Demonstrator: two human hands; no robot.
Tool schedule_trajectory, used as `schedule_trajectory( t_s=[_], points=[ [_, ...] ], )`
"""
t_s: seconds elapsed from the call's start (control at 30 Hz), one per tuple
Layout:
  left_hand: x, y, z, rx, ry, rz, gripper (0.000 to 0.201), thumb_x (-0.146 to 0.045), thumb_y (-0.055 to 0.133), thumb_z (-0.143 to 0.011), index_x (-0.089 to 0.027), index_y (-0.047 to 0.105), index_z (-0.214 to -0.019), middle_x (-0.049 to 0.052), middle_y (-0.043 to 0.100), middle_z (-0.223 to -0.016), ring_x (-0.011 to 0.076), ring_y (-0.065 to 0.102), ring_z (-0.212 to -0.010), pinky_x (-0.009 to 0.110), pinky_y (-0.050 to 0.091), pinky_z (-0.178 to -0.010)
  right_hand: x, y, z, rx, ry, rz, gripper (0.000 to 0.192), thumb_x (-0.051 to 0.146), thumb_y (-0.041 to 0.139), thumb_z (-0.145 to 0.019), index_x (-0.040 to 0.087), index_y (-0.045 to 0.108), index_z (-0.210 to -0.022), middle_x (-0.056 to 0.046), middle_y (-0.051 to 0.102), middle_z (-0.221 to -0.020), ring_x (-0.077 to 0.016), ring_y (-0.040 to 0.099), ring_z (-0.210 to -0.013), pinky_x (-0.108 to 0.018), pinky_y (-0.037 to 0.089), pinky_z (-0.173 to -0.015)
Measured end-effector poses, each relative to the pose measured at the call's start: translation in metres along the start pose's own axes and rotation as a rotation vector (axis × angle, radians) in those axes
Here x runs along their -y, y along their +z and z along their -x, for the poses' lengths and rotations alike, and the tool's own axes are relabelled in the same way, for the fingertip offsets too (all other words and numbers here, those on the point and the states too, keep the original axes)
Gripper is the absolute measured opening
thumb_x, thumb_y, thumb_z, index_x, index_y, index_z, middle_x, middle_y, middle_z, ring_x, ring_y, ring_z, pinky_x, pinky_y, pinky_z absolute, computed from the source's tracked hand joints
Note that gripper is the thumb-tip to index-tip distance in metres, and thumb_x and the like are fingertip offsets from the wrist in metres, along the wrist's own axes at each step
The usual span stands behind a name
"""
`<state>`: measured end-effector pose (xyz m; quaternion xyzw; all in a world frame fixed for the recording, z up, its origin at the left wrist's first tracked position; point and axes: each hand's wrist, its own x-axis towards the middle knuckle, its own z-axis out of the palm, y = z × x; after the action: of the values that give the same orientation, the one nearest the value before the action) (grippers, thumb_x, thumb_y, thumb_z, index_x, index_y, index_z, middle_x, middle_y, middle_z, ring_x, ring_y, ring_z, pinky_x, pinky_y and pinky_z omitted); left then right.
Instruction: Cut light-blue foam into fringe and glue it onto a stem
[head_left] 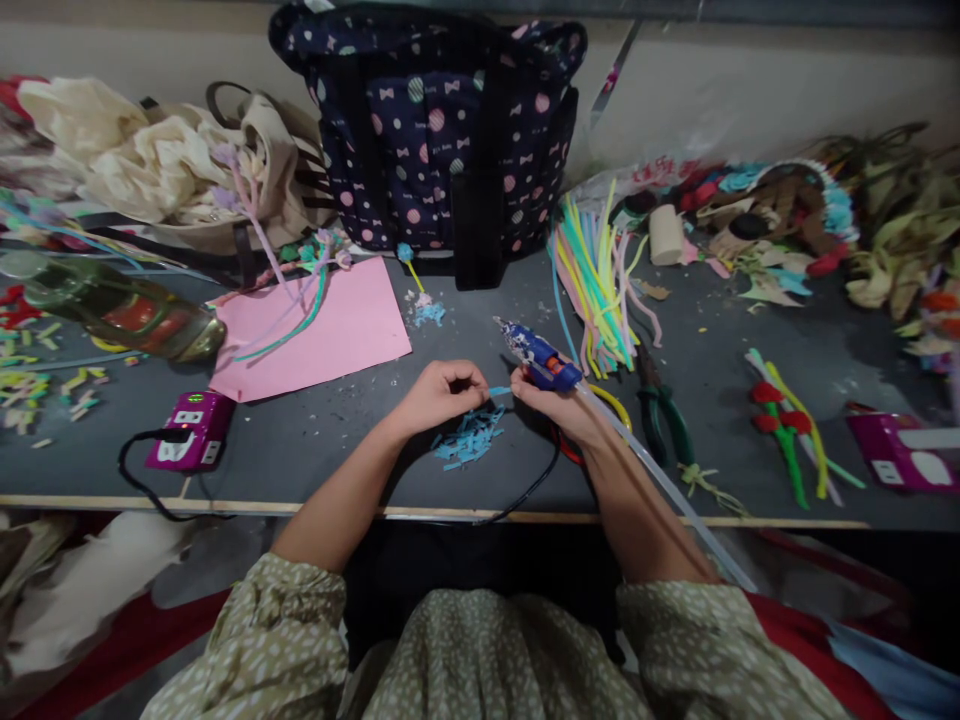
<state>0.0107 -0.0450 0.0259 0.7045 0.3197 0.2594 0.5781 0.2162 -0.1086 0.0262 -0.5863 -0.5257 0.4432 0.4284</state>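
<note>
My left hand [442, 397] is closed, its fingertips pinching a thin blue strip [498, 391]. The strip stretches towards my right hand [559, 408], whose thumb and fingertips come close to its other end; whether they touch it I cannot tell. In that right hand lies a blue glue gun [541, 358] with an orange trigger, its nozzle aimed up and left. A long translucent glue stick [645, 455] runs out of its back over my forearm. Below the hands sits a loose pile of short blue pieces [471, 440].
Behind stands a dark patterned bag [442, 130]. Pink paper [330, 330] and a bottle [127, 310] lie left, above a purple power socket [191, 430]. To the right are pipe cleaners [600, 290], green-handled pliers [664, 415] and red-topped stems [784, 430]. A black cable [529, 490] crosses the front edge.
</note>
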Motion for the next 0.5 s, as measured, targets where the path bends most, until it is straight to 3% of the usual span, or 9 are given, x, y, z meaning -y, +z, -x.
schedule_trajectory(
  t_s=[0.33,0.5],
  points=[
    [0.0025,0.0001,0.0003,0.011,-0.007,-0.003,0.011,-0.024,0.063,-0.077,-0.015,0.065,-0.071,0.000,0.056,-0.064,0.0088,0.046,-0.058,0.022,0.038,-0.057,0.0066,0.0048,0.0010,-0.063,-0.014,-0.053,0.014,0.027,0.068,-0.072,0.024,0.058,-0.080,0.003,0.058,-0.075,-0.0133,0.052,-0.067,-0.029,0.045,-0.066],
    [-0.0007,0.0005,0.0002,-0.009,-0.027,0.012,0.013,-0.026,0.065,-0.077,-0.015,0.066,-0.071,0.000,0.056,-0.062,0.0088,0.046,-0.057,0.023,0.037,-0.055,0.0068,0.0040,0.0024,-0.058,-0.027,-0.037,0.020,0.038,0.069,-0.077,0.022,0.059,-0.084,0.002,0.059,-0.078,-0.0135,0.052,-0.068,-0.030,0.045,-0.067]
  ],
)
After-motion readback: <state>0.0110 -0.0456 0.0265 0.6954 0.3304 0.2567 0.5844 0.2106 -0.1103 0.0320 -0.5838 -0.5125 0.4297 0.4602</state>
